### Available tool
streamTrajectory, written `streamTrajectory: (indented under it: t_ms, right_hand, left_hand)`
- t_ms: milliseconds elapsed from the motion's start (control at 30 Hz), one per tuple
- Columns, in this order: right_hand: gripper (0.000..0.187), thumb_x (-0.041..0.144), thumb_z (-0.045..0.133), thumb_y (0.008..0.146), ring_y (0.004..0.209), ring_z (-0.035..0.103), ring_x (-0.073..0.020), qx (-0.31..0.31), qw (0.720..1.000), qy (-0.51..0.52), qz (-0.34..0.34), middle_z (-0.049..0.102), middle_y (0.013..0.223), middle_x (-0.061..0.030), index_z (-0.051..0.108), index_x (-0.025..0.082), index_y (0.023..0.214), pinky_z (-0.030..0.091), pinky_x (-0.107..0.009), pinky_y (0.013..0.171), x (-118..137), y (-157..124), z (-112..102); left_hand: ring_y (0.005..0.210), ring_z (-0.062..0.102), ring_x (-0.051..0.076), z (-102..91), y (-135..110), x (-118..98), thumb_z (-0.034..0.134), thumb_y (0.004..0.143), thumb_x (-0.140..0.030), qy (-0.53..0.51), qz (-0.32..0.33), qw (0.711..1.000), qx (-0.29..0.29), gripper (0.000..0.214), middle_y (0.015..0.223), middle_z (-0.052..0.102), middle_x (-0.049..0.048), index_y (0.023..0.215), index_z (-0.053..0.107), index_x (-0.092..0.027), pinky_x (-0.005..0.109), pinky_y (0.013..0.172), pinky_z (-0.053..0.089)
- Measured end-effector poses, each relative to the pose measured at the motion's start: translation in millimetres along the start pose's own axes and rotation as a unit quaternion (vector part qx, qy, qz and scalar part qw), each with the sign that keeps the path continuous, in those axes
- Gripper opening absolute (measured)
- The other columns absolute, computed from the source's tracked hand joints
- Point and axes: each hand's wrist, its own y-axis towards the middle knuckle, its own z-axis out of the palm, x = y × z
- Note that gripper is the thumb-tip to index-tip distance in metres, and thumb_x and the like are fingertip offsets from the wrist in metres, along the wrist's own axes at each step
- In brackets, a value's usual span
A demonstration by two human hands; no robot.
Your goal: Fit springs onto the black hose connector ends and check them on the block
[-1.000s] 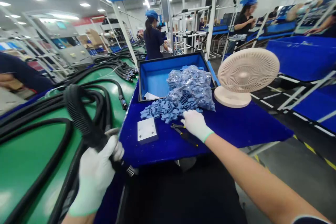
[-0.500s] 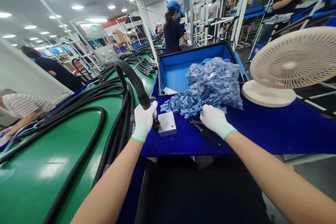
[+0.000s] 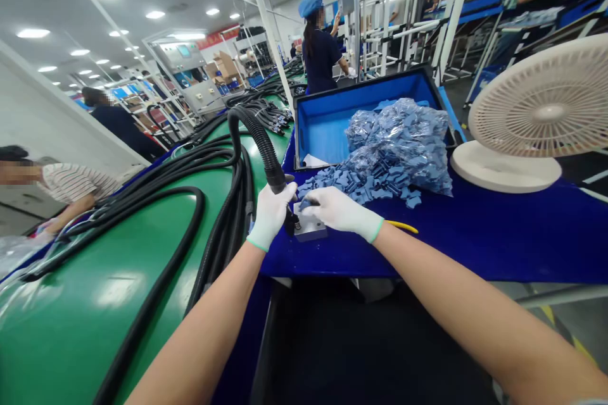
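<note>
Beyond the left side of the green table (image 3: 71, 329), a person in a striped shirt (image 3: 71, 182), apart from the work area. On the green table, coiled black corrugated cable conduit (image 3: 251, 133), one length rising to the left hand (image 3: 270, 215). Left hand, white-gloved: grip clenched around the conduit near its end, with a metal spring (image 3: 295, 223) projecting beside a white metal plate (image 3: 310, 231). Plate location: near the left edge of the blue table (image 3: 475, 247). Right hand (image 3: 337, 210), white-gloved: grip closed on a small blue piece (image 3: 304, 203), held at the plate's upper edge, beside the spring. Just behind both hands, loose blue pieces (image 3: 375, 188), spilling from a clear plastic bag (image 3: 399, 142). Behind the bag, an open blue tote (image 3: 323, 126). Near the right wrist, a yellow tool handle (image 3: 401, 226). At far right, a cream desk fan (image 3: 536, 114) standing on the table.
</note>
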Motion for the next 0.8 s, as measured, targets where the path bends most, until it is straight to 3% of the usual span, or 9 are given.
streamTrajectory:
  t_ms: [100, 300, 400, 467, 533, 633, 700, 800]
  right_hand:
    - [0.020, 0.028, 0.066, 0.089, 0.066, 0.045, -0.0117, 0.021, 1.000, -0.001, 0.006, 0.061, 0.072, 0.0000, 0.064, 0.014, 0.075, 0.033, -0.026, 0.065, 0.6, 14.4, 12.9]
    - [0.037, 0.045, 0.068, 0.086, 0.059, 0.040, -0.0083, 0.082, 0.994, 0.056, 0.046, 0.048, 0.060, 0.0052, 0.063, 0.013, 0.069, 0.032, -0.023, 0.056, -19.2, 31.7, 20.8]
    - [0.039, 0.051, 0.071, 0.082, 0.060, 0.047, -0.0099, 0.102, 0.990, 0.071, 0.063, 0.057, 0.063, 0.0036, 0.068, 0.013, 0.075, 0.037, -0.023, 0.057, -26.1, 35.5, 19.1]
    - [0.039, 0.053, 0.074, 0.078, 0.063, 0.054, -0.0123, 0.121, 0.988, 0.074, 0.064, 0.065, 0.068, 0.0014, 0.073, 0.015, 0.082, 0.041, -0.024, 0.059, -26.9, 35.2, 17.4]
    - [0.037, 0.052, 0.077, 0.075, 0.069, 0.060, -0.0152, 0.134, 0.987, 0.073, 0.056, 0.071, 0.076, -0.0008, 0.077, 0.017, 0.086, 0.045, -0.025, 0.064, -26.5, 34.1, 15.9]
    - [0.030, 0.045, 0.074, 0.078, 0.078, 0.066, -0.0189, 0.142, 0.986, 0.071, 0.044, 0.075, 0.085, -0.0030, 0.079, 0.018, 0.089, 0.048, -0.026, 0.070, -26.8, 34.7, 15.1]
    - [0.025, 0.041, 0.071, 0.079, 0.078, 0.067, -0.0204, 0.147, 0.986, 0.061, 0.040, 0.075, 0.084, -0.0036, 0.079, 0.019, 0.087, 0.048, -0.028, 0.070, -26.6, 37.2, 16.1]
    - [0.023, 0.039, 0.066, 0.081, 0.076, 0.067, -0.0207, 0.162, 0.986, 0.004, 0.038, 0.075, 0.082, -0.0032, 0.079, 0.021, 0.085, 0.047, -0.029, 0.070, -23.5, 41.9, 19.6]
  left_hand:
    - [0.075, 0.064, 0.019, -0.8, 1.2, 5.1, 0.075, 0.082, -0.036, 0.005, -0.001, 1.000, -0.004, 0.034, 0.085, 0.071, 0.0055, 0.108, 0.071, -0.014, 0.031, 0.074, 0.049]
    - [0.081, 0.066, 0.020, 5.7, -0.5, 12.5, 0.075, 0.083, -0.037, -0.017, -0.001, 1.000, -0.016, 0.035, 0.095, 0.071, 0.0067, 0.110, 0.070, -0.016, 0.034, 0.080, 0.053]
    - [0.079, 0.067, 0.020, 4.0, -6.7, 3.4, 0.076, 0.084, -0.038, -0.021, 0.006, 1.000, -0.015, 0.033, 0.089, 0.070, 0.0061, 0.106, 0.069, -0.016, 0.034, 0.080, 0.054]
    - [0.078, 0.067, 0.019, -9.9, -15.5, -5.2, 0.073, 0.088, -0.043, -0.022, 0.013, 0.999, -0.030, 0.032, 0.086, 0.069, 0.0057, 0.106, 0.066, -0.017, 0.034, 0.079, 0.055]
    - [0.076, 0.067, 0.017, -40.9, -31.3, -12.0, 0.067, 0.091, -0.047, -0.041, 0.018, 0.996, -0.082, 0.035, 0.093, 0.069, 0.0065, 0.112, 0.062, -0.019, 0.032, 0.075, 0.057]
    - [0.077, 0.067, 0.015, -119.2, -76.1, -13.0, 0.068, 0.090, -0.046, -0.034, -0.001, 0.983, -0.182, 0.047, 0.117, 0.067, 0.0082, 0.130, 0.056, -0.024, 0.027, 0.065, 0.056]
    - [0.079, 0.068, 0.017, -181.8, -120.8, -6.9, 0.069, 0.089, -0.045, 0.074, -0.064, 0.972, -0.212, 0.055, 0.121, 0.067, 0.0086, 0.138, 0.054, -0.025, 0.028, 0.065, 0.057]
    - [0.078, 0.071, 0.023, -264.7, -197.4, 8.4, 0.066, 0.087, -0.047, 0.235, -0.217, 0.920, -0.229, 0.070, 0.104, 0.072, 0.0064, 0.150, 0.046, -0.023, 0.037, 0.072, 0.060]
